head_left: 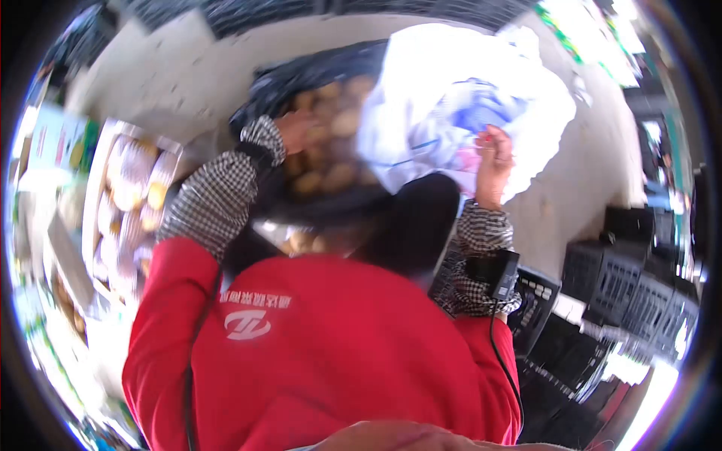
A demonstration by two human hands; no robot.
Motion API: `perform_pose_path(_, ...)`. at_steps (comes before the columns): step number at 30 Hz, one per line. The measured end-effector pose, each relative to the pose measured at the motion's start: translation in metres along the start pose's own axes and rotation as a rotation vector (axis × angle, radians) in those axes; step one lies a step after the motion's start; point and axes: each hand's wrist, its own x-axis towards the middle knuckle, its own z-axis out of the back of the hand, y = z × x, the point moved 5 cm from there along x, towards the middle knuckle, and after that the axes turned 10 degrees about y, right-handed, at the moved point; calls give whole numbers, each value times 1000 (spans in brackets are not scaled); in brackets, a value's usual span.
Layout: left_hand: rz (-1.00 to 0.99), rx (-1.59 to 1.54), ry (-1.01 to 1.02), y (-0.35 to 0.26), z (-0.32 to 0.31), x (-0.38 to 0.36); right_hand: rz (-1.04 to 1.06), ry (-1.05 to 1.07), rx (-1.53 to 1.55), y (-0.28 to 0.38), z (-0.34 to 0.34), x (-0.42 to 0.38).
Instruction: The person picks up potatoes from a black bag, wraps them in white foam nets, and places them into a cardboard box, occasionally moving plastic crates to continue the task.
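My left hand (297, 131) is over a batch of round brownish-yellow produce (331, 143), perhaps potatoes or fruit, lying in black plastic (282, 86). Motion blur smears its fingers, so a grip cannot be made out. To the right, my right hand (494, 167) is at a large white plastic bag (421, 75) that holds crumpled white, blue and pink material (481, 109). The fingers of that hand are curled together, with a red spot at the tips; whatever lies between them is not clear. Both forearms wear black-and-white checked sleeves.
A carton (98, 192) of fruit in white foam nets stands at the left. Black and grey plastic crates (624, 289) are stacked at the right. Dark crates (301, 11) line the far edge of the concrete floor (165, 68). My bent knees are close to the produce.
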Motion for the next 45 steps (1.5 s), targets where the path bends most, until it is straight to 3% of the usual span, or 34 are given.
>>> perform_pose_path(1, 53, -52, 76, -3, 3, 18, 8, -4, -96, 1, 4, 0)
perform_pose_path(5, 225, -33, 52, 64, -51, 77, -14, 32, -349, 27, 10, 6)
perform_pose_path(6, 370, -113, 140, 32, -29, 65, 35, 41, -427, 23, 9, 10)
perform_pose_path(8, 325, -89, -11, -4, -10, 57, 85, 81, -706, 24, 8, 9)
perform_pose_path(11, 142, -29, -282, -37, -17, 52, 235, -68, -954, 11, 14, 7)
perform_pose_path(13, 37, -16, -379, -35, -38, 57, 191, 54, -1034, 9, 0, 12)
perform_pose_path(18, 226, -195, -225, -72, -33, 59, 257, 191, -1135, 10, -13, 17)
perform_pose_path(21, 146, -278, -268, -41, -54, 82, 318, 147, -1070, 11, -4, 11)
perform_pose_path(22, 166, -240, -392, -9, -78, 105, 337, 126, -1042, 17, 2, 10)
perform_pose_path(23, 127, -114, -345, 5, -83, 119, 312, 123, -977, 24, 6, 10)
perform_pose_path(24, 102, -259, -190, 4, -73, 116, 290, 115, -911, 33, 12, 5)
perform_pose_path(25, 196, -176, -94, -25, -44, 96, 453, 115, -1175, 57, 12, -12)
perform_pose_path(26, 124, -31, -53, -48, -27, 84, 609, 117, -1442, 78, 8, -29)
perform_pose_path(27, 371, -164, -161, -81, 5, 50, 525, 20, -1167, 84, 12, -31)
perform_pose_path(29, 181, -377, -200, -71, 5, 41, 230, 35, -623, 81, 12, -29)
perform_pose_path(30, 233, -330, -166, -65, -2, 42, 113, -20, -355, 80, 11, -30)
perform_pose_path(32, 350, -239, -98, -40, -25, 52, 50, -26, -97, 79, 2, -35)
perform_pose_path(35, 358, -265, -225, -40, -33, 40, 168, 15, -151, 74, -19, -43)
perform_pose_path(36, 331, -411, -271, -34, -35, 39, 230, 22, -159, 81, -24, -47)
perform_pose_path(38, 280, -708, -355, -4, -44, 35, 90, 54, -76, 83, -29, -58)
perform_pose_path(39, 68, -1029, -311, 1, -40, 34, 42, 78, -16, 81, -31, -61)
perform_pose_path(40, 15, -1349, -254, 5, -45, 28, -6, 103, 47, 79, -34, -63)
perform_pose_path(42, -103, -1983, -115, -50, -14, -24, -120, 164, 274, 65, -42, -66)
perform_pose_path(43, -256, -1974, -106, -72, 2, -42, -180, 198, 387, 58, -48, -68)
perform_pose_path(45, -345, -2054, -202, -82, 2, -56, -166, 226, 481, 55, -61, -72)
